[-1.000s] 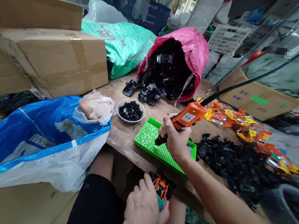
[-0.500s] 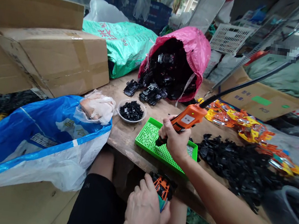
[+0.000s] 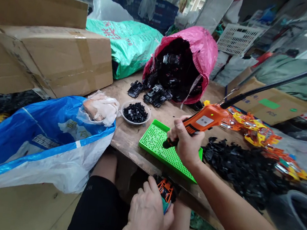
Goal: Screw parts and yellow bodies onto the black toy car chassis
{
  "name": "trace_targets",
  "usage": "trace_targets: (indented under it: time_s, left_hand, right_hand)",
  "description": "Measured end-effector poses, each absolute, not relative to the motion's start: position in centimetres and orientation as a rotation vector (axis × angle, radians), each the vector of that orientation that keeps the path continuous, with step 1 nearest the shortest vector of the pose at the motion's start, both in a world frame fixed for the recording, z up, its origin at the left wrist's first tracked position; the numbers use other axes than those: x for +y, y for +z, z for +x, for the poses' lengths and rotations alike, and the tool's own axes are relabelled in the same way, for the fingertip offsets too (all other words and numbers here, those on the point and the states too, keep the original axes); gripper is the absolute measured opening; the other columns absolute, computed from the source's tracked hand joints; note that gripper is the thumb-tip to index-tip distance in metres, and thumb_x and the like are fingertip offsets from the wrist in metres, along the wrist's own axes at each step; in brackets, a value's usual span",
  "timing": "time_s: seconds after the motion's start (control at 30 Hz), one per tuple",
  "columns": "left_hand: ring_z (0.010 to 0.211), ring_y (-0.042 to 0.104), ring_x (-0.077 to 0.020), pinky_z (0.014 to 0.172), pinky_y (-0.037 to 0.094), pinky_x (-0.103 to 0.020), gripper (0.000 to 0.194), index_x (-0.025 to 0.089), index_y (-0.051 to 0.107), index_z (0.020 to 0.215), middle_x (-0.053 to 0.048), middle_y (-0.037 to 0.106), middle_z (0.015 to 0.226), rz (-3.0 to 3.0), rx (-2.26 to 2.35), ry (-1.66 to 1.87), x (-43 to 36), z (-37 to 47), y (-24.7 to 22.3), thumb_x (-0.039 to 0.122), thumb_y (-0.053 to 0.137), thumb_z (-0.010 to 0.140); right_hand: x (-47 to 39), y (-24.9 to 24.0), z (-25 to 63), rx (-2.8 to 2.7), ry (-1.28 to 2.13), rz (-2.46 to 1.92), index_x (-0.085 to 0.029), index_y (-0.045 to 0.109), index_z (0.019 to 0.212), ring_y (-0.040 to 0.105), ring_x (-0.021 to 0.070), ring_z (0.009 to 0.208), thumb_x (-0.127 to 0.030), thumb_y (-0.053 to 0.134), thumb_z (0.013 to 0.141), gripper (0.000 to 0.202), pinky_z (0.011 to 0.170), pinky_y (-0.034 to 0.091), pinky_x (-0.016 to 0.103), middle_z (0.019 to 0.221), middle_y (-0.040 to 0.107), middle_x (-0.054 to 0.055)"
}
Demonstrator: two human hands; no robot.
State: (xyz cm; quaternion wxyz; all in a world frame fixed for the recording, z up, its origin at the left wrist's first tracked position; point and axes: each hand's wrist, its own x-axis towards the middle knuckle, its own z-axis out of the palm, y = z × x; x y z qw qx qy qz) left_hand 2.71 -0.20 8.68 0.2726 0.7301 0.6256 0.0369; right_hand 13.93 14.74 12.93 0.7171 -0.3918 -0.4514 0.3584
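Observation:
My right hand (image 3: pixel 188 141) is wrapped round an orange electric screwdriver (image 3: pixel 205 117), its black nose pointing down over a green perforated tray (image 3: pixel 149 150). Small silvery screws are scattered in that tray; whether the tip touches one I cannot tell. Low in front of me, above my lap, my left hand (image 3: pixel 149 209) grips a toy car (image 3: pixel 167 191) with orange, black and teal parts. The fingers cover much of the car's near side.
Behind the tray stand a bowl of small black parts (image 3: pixel 135 112) and a pink sack (image 3: pixel 203 50) spilling black car bodies. To the right lie a black parts heap (image 3: pixel 241 170) and orange-yellow pieces (image 3: pixel 260 132). A blue-lined bag (image 3: pixel 56 133) and cardboard box (image 3: pixel 65 55) occupy the left.
My right hand and the screwdriver have shifted slightly to the right, and the screwdriver leans over more. My left hand keeps hold of the toy car in nearly the same place.

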Motion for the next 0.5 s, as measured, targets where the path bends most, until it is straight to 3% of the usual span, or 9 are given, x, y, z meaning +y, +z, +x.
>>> trace_targets:
  time_s: [0.3, 0.5]
  left_hand:
    - [0.092, 0.072, -0.0308, 0.08, 0.061, -0.041, 0.066, 0.0, 0.054, 0.137, -0.016, 0.07, 0.104, 1.967, 1.662, 0.116, 0.0, 2.5, 9.1, 0.042, 0.065, 0.087]
    - [0.096, 0.072, -0.0307, 0.083, 0.06, -0.04, 0.07, 0.0, 0.05, 0.14, -0.017, 0.069, 0.107, 1.971, 1.638, 0.06, 0.2, 2.5, 9.6, 0.043, 0.066, 0.087]
  right_hand:
    - [8.6, 17.9, 14.0, -1.058, 0.825, -0.89, -0.023, 0.052, 0.085, 0.038, 0.0059, 0.038, -0.031, 0.077, 0.085, 0.027, 0.041, 0.037, 0.023, 0.05, 0.042, -0.012]
    - [4.7, 17.3, 13.7, -1.107, 0.867, -0.9, -0.024, 0.055, 0.087, 0.043, 0.0069, 0.039, -0.025, 0.073, 0.089, 0.018, 0.044, 0.044, 0.024, 0.051, 0.046, -0.011]
